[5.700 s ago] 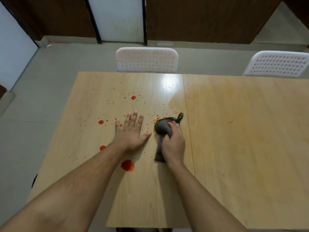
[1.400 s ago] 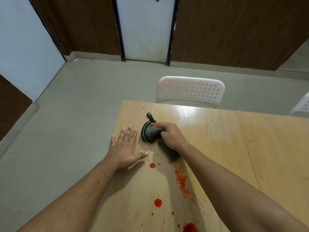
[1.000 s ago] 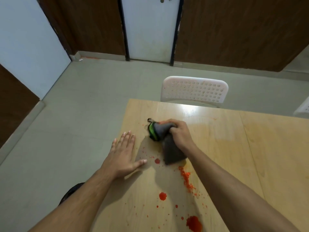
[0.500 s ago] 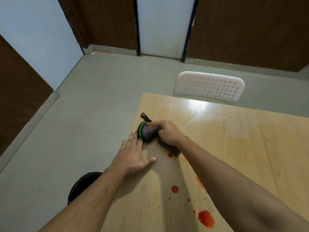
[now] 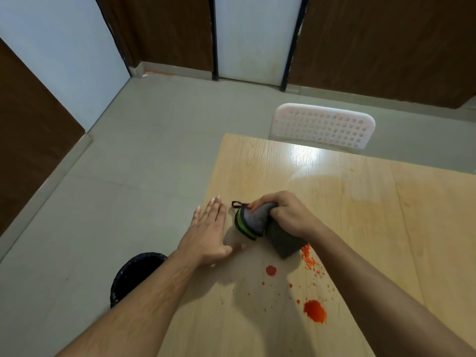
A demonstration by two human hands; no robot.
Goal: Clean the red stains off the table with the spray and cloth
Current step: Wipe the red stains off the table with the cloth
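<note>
My right hand [image 5: 286,213] grips a bunched grey cloth [image 5: 253,224] with a green and black edge and a small black loop, pressed on the light wooden table [image 5: 360,202] near its left edge. My left hand [image 5: 210,234] lies flat, fingers straight, on that edge just left of the cloth. Red stains mark the wood nearer to me: a round drop [image 5: 271,270], a large blot [image 5: 314,311], a grainy smear [image 5: 309,258] at the cloth's tail, and several fine specks. No spray bottle is in view.
A white perforated chair [image 5: 322,127] stands at the table's far side. A black bin [image 5: 136,274] sits on the grey floor under my left forearm. A white door and brown wall panels close the back.
My right hand has drawn the cloth back toward me along the left edge. The red spot beside it half a second ago no longer shows. My left hand stays flat.
</note>
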